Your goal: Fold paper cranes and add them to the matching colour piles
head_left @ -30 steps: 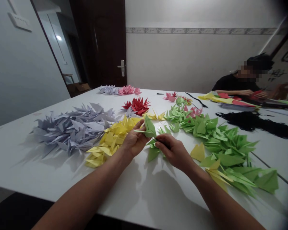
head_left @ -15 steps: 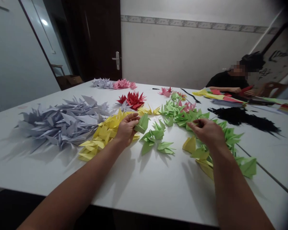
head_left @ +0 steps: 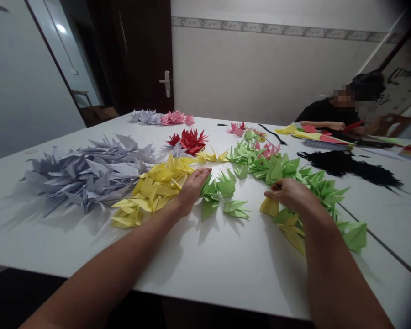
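My left hand [head_left: 193, 188] is at the left edge of a small green paper cluster [head_left: 222, 187], its fingers stretched out and pressed against a green piece that it partly hides. Just left of it lies a heap of yellow folded paper [head_left: 157, 183]. My right hand [head_left: 287, 194] has thumb and fingers together at the top of a yellow folded piece [head_left: 270, 207], in front of the long green paper pile [head_left: 277, 168]. Whether its fingertips grip that piece is hard to see.
A large pale lilac paper pile [head_left: 89, 171] covers the left of the white table [head_left: 198, 274]. Red folded paper [head_left: 190, 141] and pink paper [head_left: 174, 118] lie farther back. Black strands [head_left: 349, 167] are at the right, near a seated person [head_left: 322, 112] handling red paper.
My left hand has moved slightly right and down, bringing its green piece to the small green cluster. My right hand has dropped from the green pile to the yellow piece.
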Demonstrator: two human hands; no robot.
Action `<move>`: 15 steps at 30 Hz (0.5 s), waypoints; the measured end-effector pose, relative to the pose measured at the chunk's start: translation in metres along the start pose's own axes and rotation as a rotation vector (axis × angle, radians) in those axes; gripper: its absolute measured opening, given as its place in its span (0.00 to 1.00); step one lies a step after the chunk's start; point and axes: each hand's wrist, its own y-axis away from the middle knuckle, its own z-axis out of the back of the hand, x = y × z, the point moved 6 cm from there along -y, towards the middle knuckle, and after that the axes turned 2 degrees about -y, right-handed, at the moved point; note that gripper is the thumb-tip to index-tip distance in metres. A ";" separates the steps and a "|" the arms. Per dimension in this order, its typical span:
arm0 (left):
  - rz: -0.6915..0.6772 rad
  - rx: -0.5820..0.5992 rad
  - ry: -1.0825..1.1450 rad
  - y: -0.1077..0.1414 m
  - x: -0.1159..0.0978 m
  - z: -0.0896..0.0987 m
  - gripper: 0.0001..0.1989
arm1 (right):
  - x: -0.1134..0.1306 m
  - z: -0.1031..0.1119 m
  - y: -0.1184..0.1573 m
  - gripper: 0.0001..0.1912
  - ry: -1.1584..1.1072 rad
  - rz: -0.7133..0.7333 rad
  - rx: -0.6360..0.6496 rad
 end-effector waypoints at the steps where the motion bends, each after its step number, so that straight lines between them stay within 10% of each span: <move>1: -0.024 0.022 -0.039 0.001 0.000 -0.002 0.11 | -0.001 0.001 0.000 0.10 -0.010 -0.016 0.000; 9: -0.093 0.205 -0.114 0.012 0.001 -0.017 0.18 | 0.009 -0.006 0.007 0.07 -0.142 -0.037 0.187; 15: -0.288 0.096 -0.246 0.012 -0.014 -0.007 0.15 | 0.019 0.013 0.008 0.08 -0.344 0.054 -0.063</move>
